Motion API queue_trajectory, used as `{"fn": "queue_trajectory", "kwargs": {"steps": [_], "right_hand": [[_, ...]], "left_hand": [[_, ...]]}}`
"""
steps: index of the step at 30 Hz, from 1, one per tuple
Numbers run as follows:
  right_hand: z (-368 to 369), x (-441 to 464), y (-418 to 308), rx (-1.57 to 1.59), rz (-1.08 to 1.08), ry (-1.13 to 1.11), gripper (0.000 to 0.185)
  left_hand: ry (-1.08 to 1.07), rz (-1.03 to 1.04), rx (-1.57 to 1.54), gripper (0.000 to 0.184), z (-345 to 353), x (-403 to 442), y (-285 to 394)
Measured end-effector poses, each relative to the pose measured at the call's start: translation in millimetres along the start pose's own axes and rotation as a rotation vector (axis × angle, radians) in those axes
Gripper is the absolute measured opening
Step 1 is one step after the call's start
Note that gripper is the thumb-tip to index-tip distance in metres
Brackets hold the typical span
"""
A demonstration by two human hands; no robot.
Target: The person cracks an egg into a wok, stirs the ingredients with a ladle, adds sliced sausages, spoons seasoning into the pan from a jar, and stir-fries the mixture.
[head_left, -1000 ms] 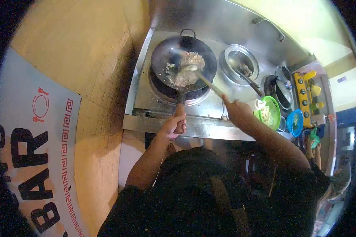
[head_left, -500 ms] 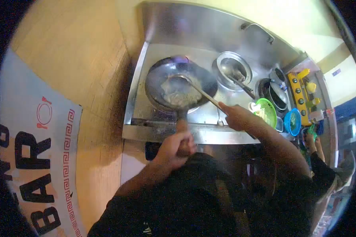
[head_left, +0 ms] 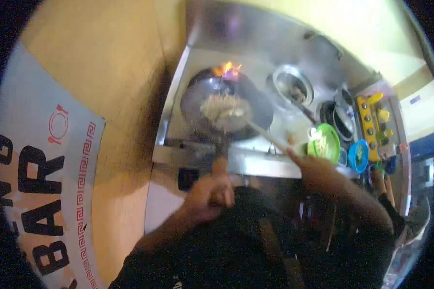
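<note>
My left hand (head_left: 211,195) is wrapped round the handle of a large dark wok (head_left: 260,103) over the left burner. Inside the wok lies a heap of pale food (head_left: 225,111), blurred by motion and too unclear to name. Orange flames (head_left: 227,69) show at the wok's far edge. My right hand (head_left: 318,176) grips the long handle of a ladle (head_left: 267,137), which slants left into the wok. The ladle's bowl is hidden in or behind the food.
Right of the wok, a metal pot (head_left: 294,86) holds another utensil. A green basket (head_left: 324,144) with pale pieces and a blue bowl (head_left: 358,156) stand farther right, near a yellow shelf (head_left: 370,127). Another person's arm (head_left: 383,185) is at the right edge. A wall borders the left.
Flames have flared up behind the wok. The food has shifted within it, and the ladle's bowl is no longer distinct. My right hand is lower and farther right in the picture.
</note>
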State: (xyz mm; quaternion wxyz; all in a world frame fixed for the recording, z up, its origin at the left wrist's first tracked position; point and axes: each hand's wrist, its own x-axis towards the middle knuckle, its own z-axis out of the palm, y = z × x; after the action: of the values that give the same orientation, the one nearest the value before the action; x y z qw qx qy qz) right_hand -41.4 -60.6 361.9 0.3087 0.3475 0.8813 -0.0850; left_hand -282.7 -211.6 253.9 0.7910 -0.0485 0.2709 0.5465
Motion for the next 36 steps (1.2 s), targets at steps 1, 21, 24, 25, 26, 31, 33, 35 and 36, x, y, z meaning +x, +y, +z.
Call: {"fn": "queue_trajectory", "kwargs": {"steps": [1,21,24,25,26,31,33,35,36], "right_hand": [[-3,17,8,-0.069,0.023,0.094,0.068],[83,184,26,0.311,0.272,0.399,0.062],[82,245,8,0.441,0.219,0.506,0.062],[85,252,1,0.467,0.177,0.483,0.063],[80,254,-8,0.494,0.133,0.464,0.063],[81,142,-10,0.206,0.084,0.197,0.065],[85,120,11,0.080,0.128,0.186,0.061],[74,117,45,-0.100,0.079,0.290,0.057],[60,114,58,-0.160,0.130,0.313,0.056]], "left_hand": [[-0.031,0.000,0.182,0.013,-1,1,-8],[-0.070,0.019,0.055,0.026,-130,148,12],[-0.105,0.039,0.091,0.032,-142,152,14],[-0.122,0.024,0.086,0.034,-147,154,14],[-0.142,0.010,0.083,0.036,-147,154,17],[0.157,0.004,0.399,0.020,-143,167,21],[0.199,0.022,0.421,0.015,-110,160,7],[0.071,0.070,0.280,0.015,-31,121,-8],[0.086,0.075,0.306,0.014,-33,121,-11]]}}
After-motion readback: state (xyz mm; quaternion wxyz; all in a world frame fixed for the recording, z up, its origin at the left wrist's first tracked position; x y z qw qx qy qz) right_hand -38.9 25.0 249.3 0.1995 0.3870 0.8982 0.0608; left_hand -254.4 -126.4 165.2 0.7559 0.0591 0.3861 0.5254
